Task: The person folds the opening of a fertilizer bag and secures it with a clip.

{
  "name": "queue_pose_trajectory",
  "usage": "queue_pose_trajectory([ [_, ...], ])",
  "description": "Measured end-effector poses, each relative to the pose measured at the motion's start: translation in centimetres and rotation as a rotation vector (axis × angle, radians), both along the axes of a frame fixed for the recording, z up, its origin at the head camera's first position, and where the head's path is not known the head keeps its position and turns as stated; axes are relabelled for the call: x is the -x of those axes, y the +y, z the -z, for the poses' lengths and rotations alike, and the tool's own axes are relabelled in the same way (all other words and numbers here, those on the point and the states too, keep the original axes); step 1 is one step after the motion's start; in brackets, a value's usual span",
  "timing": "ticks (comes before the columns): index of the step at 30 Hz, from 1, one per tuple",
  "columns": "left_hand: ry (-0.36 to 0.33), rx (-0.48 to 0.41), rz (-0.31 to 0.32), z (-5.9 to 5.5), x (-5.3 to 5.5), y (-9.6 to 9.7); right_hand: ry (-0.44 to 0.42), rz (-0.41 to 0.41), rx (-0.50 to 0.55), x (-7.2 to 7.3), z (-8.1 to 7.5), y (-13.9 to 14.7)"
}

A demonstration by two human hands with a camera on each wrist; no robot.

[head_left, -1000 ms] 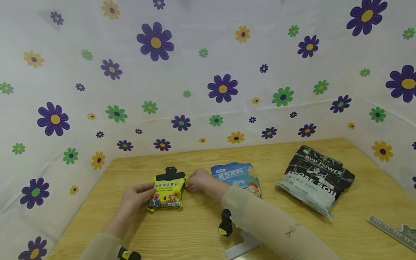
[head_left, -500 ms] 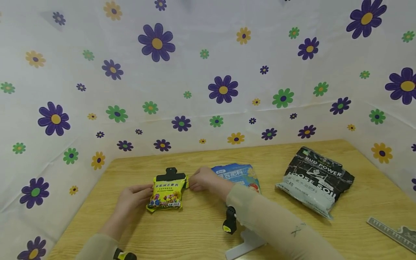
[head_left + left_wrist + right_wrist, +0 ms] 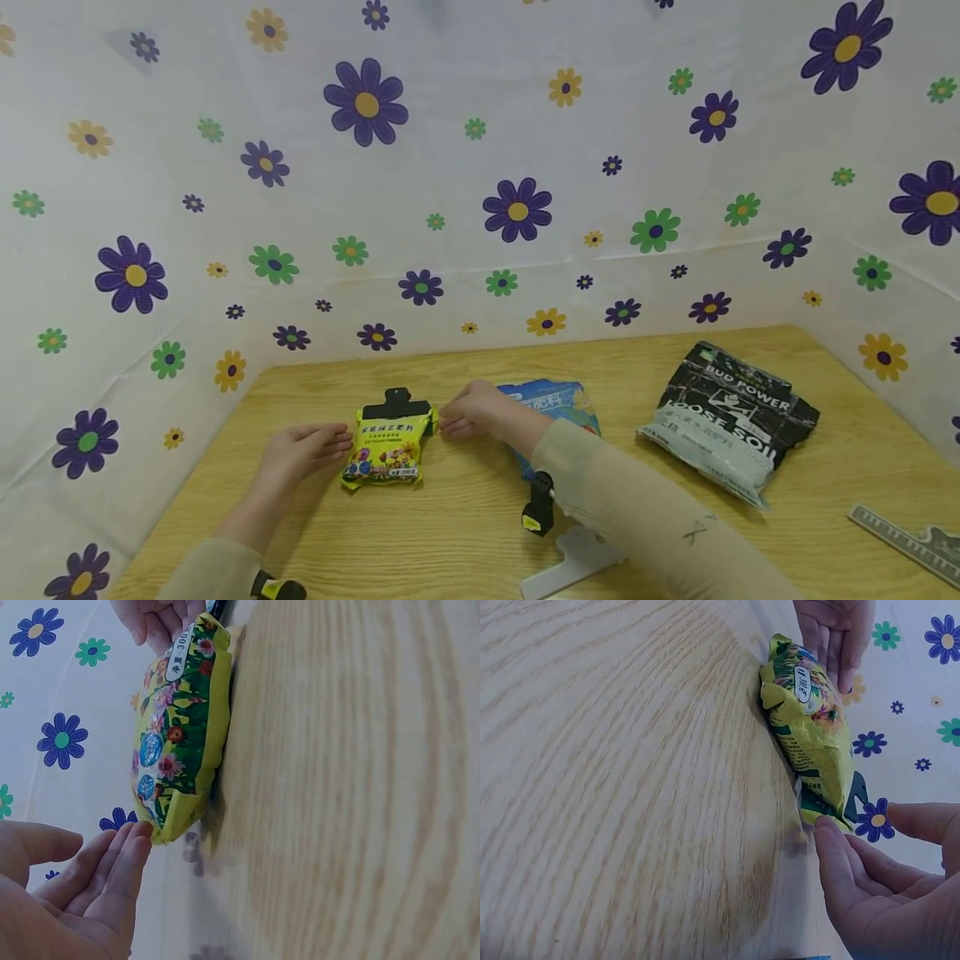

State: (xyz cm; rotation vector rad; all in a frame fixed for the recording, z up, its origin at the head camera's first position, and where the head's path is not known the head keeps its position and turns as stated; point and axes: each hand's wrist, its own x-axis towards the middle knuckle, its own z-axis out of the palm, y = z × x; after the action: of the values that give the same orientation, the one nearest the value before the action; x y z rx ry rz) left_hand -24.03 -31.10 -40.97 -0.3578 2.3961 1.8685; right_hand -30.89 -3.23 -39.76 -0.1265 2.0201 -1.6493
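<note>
A small yellow fertilizer bag (image 3: pixel 388 447) with a flower print lies on the table, its top edge gripped by a black clip (image 3: pixel 397 405). My left hand (image 3: pixel 303 454) is beside the bag's left edge, fingers fairly straight, thumb apart from them. On the other side, my right hand (image 3: pixel 480 410) has its fingertips right at the bag's upper right corner. In the right wrist view the thumb of the right hand (image 3: pixel 889 881) stands away from its fingers. The left wrist view shows the left hand's fingertips (image 3: pixel 139 832) near the bag's lower corner.
A blue bag (image 3: pixel 555 400) lies partly hidden behind my right forearm. Farther right is a larger black and white bag (image 3: pixel 731 421) marked "Loose Soil". A white clip (image 3: pixel 573 562) lies near the front, and a grey clip (image 3: pixel 911 542) at the right edge. A flowered sheet (image 3: pixel 450 167) hangs around the table.
My left hand has moved slightly left, away from the yellow bag. The right hand has shifted a little to the right, covering more of the blue bag. The yellow bag has stayed in place.
</note>
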Motion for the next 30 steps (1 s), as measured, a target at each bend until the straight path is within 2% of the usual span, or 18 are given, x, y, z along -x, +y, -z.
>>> queue_pose_trajectory([
  [5,0.012,0.017,0.027,-0.2,-0.1,0.2,-0.011,-0.008,0.003,0.1,0.1,0.4],
  [15,0.012,0.014,0.043,-1.1,0.2,0.6,-0.049,-0.011,0.036,0.6,-0.4,1.4],
  [30,0.023,0.034,0.077,-1.5,0.5,1.8,-0.083,0.001,0.042,0.7,-0.9,2.7],
])
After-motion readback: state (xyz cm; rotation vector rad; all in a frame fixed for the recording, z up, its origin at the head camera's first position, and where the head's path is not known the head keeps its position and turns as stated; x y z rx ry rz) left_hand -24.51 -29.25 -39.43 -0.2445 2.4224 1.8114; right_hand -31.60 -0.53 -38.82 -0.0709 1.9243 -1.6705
